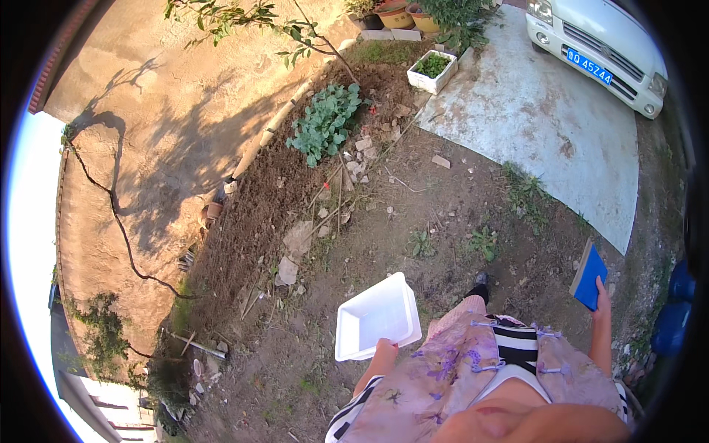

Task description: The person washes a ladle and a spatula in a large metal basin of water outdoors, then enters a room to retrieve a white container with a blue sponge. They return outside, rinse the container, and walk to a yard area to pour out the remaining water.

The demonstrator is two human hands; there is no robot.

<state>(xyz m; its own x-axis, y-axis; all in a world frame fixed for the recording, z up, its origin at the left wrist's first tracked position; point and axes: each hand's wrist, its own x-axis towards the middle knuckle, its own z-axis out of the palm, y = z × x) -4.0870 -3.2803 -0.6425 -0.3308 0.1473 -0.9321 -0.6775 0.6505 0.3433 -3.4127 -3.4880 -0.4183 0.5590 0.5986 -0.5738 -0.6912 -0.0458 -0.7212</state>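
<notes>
My left hand [385, 347] grips the near edge of a white rectangular foam tray [373, 316], held level and empty in front of me. My right hand [602, 301] is out to the right and holds a blue rectangular pad with a tan back [588, 277], tilted upright. Both forearms come up from my patterned clothing at the lower edge. One dark shoe [481, 284] shows on the dirt just ahead of me.
Bare dirt ground lies ahead, with a tilled garden bed [258, 214] holding a leafy green plant [325, 122]. A white planter box [432, 70] stands beyond it. A concrete slab [546, 118] and a white vehicle [602, 40] are at the right. A plastered wall [148, 148] is on the left.
</notes>
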